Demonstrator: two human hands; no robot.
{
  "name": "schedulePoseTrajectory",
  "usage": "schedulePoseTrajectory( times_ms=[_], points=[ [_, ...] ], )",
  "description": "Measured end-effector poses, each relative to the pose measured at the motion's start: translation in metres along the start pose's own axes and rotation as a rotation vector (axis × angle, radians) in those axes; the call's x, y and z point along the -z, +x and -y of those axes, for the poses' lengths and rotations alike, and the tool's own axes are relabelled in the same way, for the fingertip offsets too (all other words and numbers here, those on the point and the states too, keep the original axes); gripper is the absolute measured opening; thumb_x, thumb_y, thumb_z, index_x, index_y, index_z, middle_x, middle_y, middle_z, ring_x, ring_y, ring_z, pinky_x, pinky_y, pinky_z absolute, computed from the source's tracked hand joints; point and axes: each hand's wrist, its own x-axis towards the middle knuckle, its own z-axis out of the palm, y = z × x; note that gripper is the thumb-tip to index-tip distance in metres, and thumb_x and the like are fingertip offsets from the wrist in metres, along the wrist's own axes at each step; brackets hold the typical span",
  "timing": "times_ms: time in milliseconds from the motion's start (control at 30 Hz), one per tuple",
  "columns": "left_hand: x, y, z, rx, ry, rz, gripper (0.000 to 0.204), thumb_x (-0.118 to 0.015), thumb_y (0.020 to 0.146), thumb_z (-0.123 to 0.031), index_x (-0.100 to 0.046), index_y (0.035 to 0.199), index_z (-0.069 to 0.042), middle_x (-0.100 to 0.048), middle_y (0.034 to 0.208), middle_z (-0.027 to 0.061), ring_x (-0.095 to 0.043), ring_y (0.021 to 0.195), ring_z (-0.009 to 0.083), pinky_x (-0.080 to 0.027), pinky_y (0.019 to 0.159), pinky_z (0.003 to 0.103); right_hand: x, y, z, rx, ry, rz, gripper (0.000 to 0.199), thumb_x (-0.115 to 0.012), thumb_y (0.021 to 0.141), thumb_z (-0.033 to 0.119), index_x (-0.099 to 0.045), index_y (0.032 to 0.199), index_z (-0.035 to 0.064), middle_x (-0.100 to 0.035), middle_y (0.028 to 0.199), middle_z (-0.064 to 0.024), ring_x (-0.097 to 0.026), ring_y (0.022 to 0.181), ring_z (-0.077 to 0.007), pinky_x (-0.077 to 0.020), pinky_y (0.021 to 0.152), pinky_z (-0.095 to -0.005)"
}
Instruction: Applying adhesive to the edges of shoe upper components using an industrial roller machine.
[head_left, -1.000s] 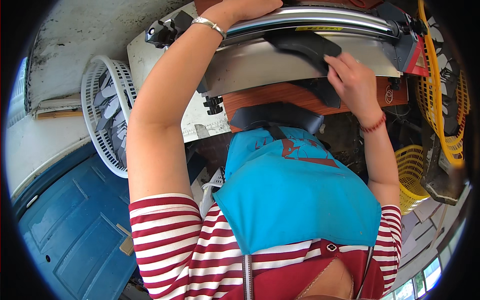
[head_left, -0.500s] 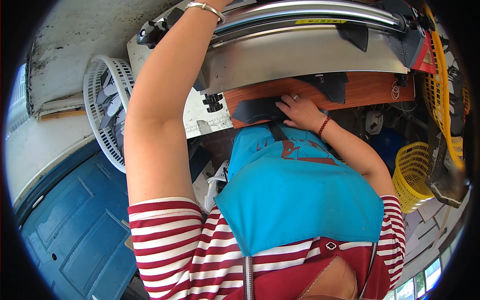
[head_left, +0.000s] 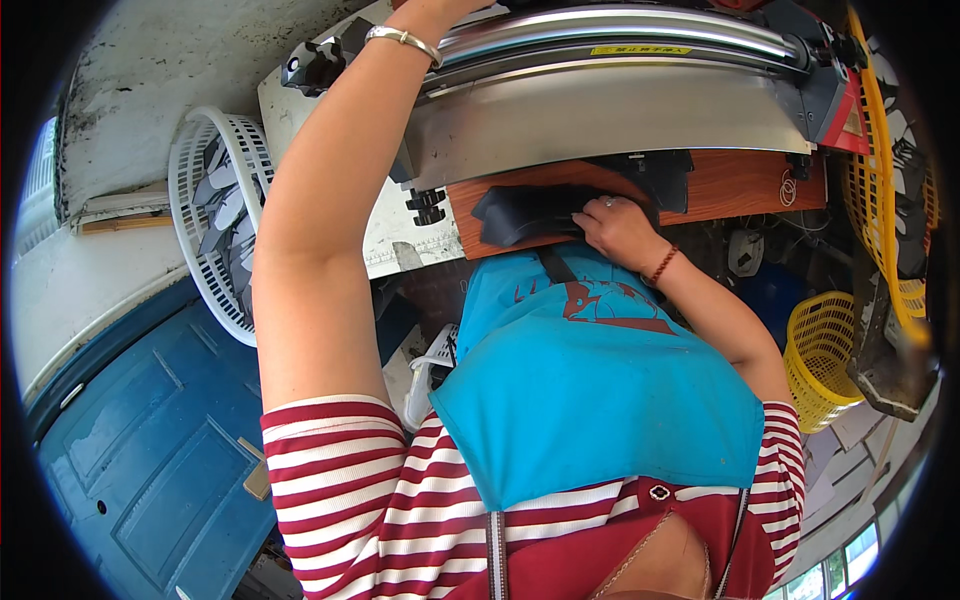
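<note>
My right hand is at the front edge of the wood-grain board, its bent fingers closed on the edge of a black, leather-like cut piece. That piece bows up a little from the board. Behind it, more black pieces stick out from under the machine's metal plate. My left arm reaches over the machine's left end. Only the wrist side of my left hand shows at the top edge; its fingers are out of the picture.
A bright steel roller spans the machine. At the left stands a white basket of grey cut pieces. On the right hang yellow baskets with dark pieces; a lower yellow basket stands beneath. A blue door is at lower left.
The black piece lay flat under my right hand; now it is bowed up and shifted slightly right. My right hand has moved a little right and toward me. The left arm barely moved.
</note>
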Motion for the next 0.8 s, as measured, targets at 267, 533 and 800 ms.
schedulePoseTrajectory(
  times_ms=[267,533,800],
  points=[
    [0.007,-0.015,-0.031,0.029,0.115,0.409,0.029,-0.056,0.089,-0.007,-0.08,0.107,-0.009,-0.066,0.126,0.0263,-0.059,0.12,0.0423,-0.047,0.106,0.047,0.194,0.002,0.028,-0.262,-0.161,-0.372,0.035,-0.074,0.069,-0.004,-0.072,0.103,0.0059,-0.064,0.086,-0.0078,-0.066,0.073,-0.0256,-0.0539,0.06,-0.0368],
    [-0.009,0.005,-0.026,0.098,0.042,0.518,0.036,-0.063,0.09,-0.031,-0.073,0.09,0.003,-0.07,0.093,0.0258,-0.064,0.101,0.0394,-0.05,0.089,0.045,0.154,0.04,-0.033,-0.225,-0.253,-0.547,0.028,-0.074,0.077,0.001,-0.073,0.105,0.0078,-0.063,0.087,-0.0065,-0.066,0.073,-0.0253,-0.0531,0.061,-0.036],
    [-0.013,0.013,-0.024,0.268,0.041,0.307,0.027,-0.075,0.078,-0.018,-0.068,0.084,0.007,-0.063,0.076,0.0268,-0.065,0.072,0.0338,-0.05,0.071,0.044,0.017,0.006,0.015,-0.11,0.079,-0.013,0.048,-0.078,0.075,0.017,-0.067,0.122,0.0086,-0.063,0.105,-0.011,-0.067,0.091,-0.0294,-0.0572,0.076,-0.0392]
  ],
)
